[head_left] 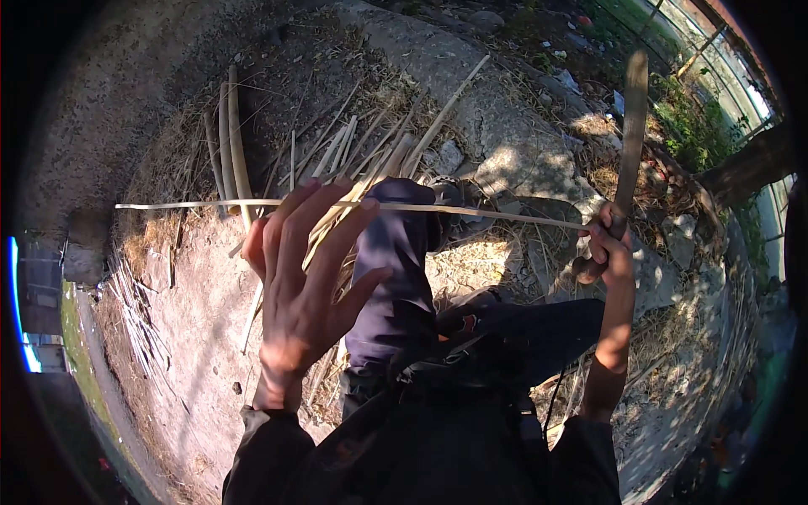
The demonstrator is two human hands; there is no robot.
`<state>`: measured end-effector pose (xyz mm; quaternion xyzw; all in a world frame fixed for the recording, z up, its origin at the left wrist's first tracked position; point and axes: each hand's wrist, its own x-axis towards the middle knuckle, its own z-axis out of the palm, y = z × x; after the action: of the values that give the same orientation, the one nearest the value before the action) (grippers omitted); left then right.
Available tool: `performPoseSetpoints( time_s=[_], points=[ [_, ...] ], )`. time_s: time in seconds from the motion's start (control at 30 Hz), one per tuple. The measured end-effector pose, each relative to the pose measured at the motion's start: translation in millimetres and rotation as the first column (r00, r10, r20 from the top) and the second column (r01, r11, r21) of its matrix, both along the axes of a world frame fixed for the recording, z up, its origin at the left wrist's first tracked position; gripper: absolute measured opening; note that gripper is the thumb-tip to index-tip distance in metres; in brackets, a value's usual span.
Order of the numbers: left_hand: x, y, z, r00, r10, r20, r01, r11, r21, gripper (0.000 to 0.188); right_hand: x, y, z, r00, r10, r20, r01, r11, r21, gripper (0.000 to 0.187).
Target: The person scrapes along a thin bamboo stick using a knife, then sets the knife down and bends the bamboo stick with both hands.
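Left hand (305, 268) spreads wide, palm down, its fingers crossing over a thin pale strip (497, 215) and hiding part of it; whether they press on it, I cannot tell. Right hand (605, 244) curls around the handle of a long brown knife (634, 126), whose blade points up and away, and the strip's right end meets those fingers. Stretched sideways, the strip passes above the dark-trousered knee (392, 282), which blocks part of a loose pile of split strips (341, 150). Thicker curved poles (233, 143) lie left of the pile.
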<state>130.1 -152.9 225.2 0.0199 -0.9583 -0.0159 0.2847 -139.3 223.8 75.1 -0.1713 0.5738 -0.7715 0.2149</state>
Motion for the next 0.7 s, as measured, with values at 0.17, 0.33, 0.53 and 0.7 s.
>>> performPoseSetpoints(
  time_s=[0.17,0.33,0.53,0.7],
  points=[
    [3,-29,-47,0.867,-0.070,0.493,-0.020,0.984,0.176,0.061,2,-3,19,0.999,-0.032,-0.020,0.033,0.999,0.037,0.027],
    [5,-30,-89,0.785,-0.495,0.372,0.241,0.798,0.552,0.026,-5,3,33,0.986,-0.149,-0.079,0.160,0.973,0.166,0.025],
    [-18,-2,-99,0.803,-0.431,0.412,-0.131,0.547,0.827,0.027,-9,11,34,0.929,-0.325,-0.179,0.355,0.919,0.174,0.019],
    [-26,12,-130,0.793,-0.530,0.300,-0.134,0.329,0.935,0.033,38,-6,27,0.849,-0.311,-0.427,0.469,0.816,0.338,0.022]
  ],
)
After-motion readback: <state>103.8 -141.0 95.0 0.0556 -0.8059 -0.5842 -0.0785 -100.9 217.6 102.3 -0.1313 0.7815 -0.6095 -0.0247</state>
